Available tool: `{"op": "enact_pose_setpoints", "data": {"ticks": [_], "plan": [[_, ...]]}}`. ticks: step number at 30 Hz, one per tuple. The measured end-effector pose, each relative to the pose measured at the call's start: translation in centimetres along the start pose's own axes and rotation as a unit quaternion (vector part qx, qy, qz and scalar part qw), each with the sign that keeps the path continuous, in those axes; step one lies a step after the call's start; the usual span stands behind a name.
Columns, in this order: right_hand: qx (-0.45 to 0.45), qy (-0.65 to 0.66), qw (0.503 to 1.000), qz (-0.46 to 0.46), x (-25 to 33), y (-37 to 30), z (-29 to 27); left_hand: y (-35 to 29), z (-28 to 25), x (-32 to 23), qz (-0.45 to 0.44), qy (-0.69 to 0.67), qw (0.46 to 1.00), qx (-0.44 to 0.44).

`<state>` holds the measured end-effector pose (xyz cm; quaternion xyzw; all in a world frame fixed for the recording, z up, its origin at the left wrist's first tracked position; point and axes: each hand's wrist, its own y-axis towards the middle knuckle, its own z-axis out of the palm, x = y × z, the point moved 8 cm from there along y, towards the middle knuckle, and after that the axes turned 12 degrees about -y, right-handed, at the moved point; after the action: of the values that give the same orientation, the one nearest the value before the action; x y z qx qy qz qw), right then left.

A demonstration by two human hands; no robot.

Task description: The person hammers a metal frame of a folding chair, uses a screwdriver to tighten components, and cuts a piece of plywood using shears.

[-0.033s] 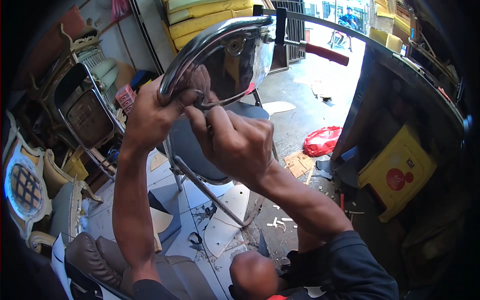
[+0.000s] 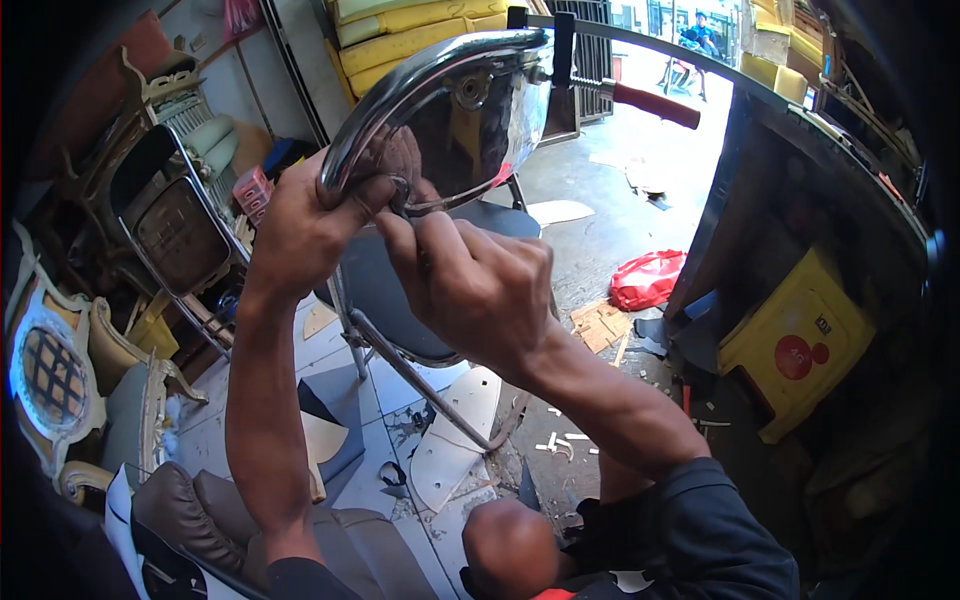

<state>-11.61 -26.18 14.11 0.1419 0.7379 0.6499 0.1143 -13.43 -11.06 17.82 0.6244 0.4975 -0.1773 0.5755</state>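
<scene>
I hold the curved chrome frame of a metal chair up in front of me; its shiny back plate mirrors the room. My left hand is wrapped around the chrome tube at its left bend. My right hand is closed just beside it, fingers pinched on a thin metal rod that runs along the plate's lower edge. The two hands touch. The chair's dark padded seat hangs below them, with its chrome legs reaching down to the tiled floor.
A chrome folding chair and an ornate white chair stand at the left, with a brown padded cushion below. Yellow foam pads are stacked behind. A red bag, a yellow plastic stool and wood scraps lie right.
</scene>
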Motion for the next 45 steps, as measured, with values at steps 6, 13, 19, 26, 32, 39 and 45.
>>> {"op": "enact_pose_setpoints", "data": {"ticks": [6,13,19,26,32,39,45], "plan": [[-0.048,0.058,0.995,0.066,-3.4,-1.1,-4.0,-0.1,-0.5,0.7,-0.002,0.018,1.0,0.002],[-0.029,0.014,0.999,0.034,-8.3,1.6,-4.6,0.1,-1.4,-0.7,-0.052,0.111,0.992,0.009],[-0.027,0.033,0.998,0.04,-9.1,1.8,-4.0,3.8,1.9,-4.4,-0.048,0.092,0.991,0.081],[0.038,0.078,0.996,-0.02,-3.9,-2.2,-3.4,1.3,2.7,-4.8,-0.135,0.191,0.968,0.092],[0.056,0.106,0.993,-0.019,-3.4,-2.8,-2.2,-0.6,0.7,-2.9,-0.116,0.133,0.984,-0.009],[-0.001,0.092,0.996,-0.018,-2.7,-2.7,-2.2,-0.3,0.2,-1.5,-0.106,0.118,0.987,-0.017],[-0.024,0.07,0.997,-0.034,-0.9,-1.7,-2.1,-0.2,-0.2,-1.3,-0.089,0.081,0.993,0.016]]}}
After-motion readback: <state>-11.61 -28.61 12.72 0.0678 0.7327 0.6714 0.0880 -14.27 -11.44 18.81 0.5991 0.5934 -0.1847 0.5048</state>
